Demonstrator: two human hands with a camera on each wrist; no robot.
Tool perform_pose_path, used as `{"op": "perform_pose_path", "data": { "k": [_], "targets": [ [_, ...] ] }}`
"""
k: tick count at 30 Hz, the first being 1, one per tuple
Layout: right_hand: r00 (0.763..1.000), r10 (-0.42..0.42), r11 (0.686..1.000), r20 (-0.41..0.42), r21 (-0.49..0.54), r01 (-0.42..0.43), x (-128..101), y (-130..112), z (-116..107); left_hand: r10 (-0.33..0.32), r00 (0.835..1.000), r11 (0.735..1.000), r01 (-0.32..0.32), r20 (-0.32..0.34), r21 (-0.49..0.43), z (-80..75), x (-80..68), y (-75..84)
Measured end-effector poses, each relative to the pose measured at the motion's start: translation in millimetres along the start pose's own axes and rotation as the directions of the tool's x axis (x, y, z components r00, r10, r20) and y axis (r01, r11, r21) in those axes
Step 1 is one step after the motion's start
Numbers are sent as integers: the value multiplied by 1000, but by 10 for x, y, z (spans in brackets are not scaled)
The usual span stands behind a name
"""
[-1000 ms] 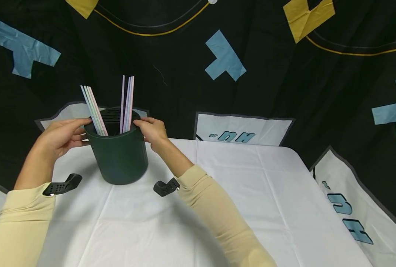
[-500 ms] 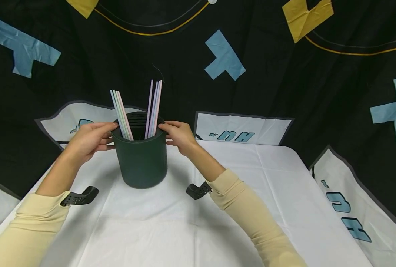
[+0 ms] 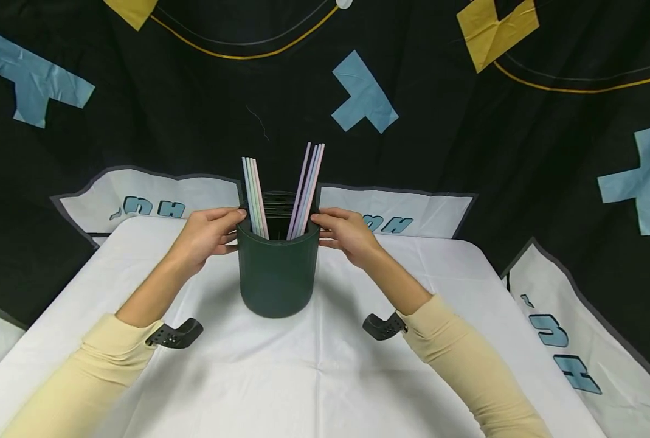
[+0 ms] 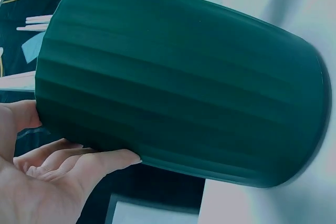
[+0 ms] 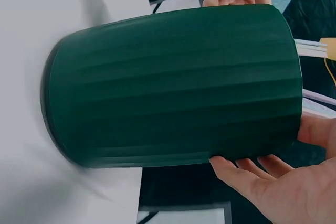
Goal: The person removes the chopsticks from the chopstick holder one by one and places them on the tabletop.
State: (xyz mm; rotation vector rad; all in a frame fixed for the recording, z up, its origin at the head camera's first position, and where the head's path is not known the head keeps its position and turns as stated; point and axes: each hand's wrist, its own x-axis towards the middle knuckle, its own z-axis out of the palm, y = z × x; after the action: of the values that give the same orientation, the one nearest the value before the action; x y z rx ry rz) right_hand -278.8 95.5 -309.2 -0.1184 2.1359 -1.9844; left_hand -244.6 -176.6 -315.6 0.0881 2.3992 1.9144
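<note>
White table (image 3: 325, 377): 1 green cup (image 3: 277, 274), 2 hands gripping.

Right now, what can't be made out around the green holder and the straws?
- Lower ends of the straws: head view, hidden inside the dark green holder.
- Exact straw count: head view, bunched and too thin.
- Fingertips of the left hand and right hand: behind the holder's rim.
- Holder's inside: wrist views show only its ribbed wall.
</note>
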Motion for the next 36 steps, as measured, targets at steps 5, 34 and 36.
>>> {"op": "perform_pose_path", "data": {
  "k": [5, 34, 36],
  "targets": [
    [1000, 0, 1000, -26, -16, -1, -122, 19, -230, 4, 1000, 1000, -3, 25, -15, 210, 52, 22],
    [994, -84, 994, -75, -73, 78, -303, 209, -402, 45, 980, 988, -15, 194, -154, 295, 242, -35],
    [993, -80, 993, -84, -91, 73, -312, 194, -404, 57, 979, 988, -28, 193, -150, 292, 246, -49]
  ]
}}
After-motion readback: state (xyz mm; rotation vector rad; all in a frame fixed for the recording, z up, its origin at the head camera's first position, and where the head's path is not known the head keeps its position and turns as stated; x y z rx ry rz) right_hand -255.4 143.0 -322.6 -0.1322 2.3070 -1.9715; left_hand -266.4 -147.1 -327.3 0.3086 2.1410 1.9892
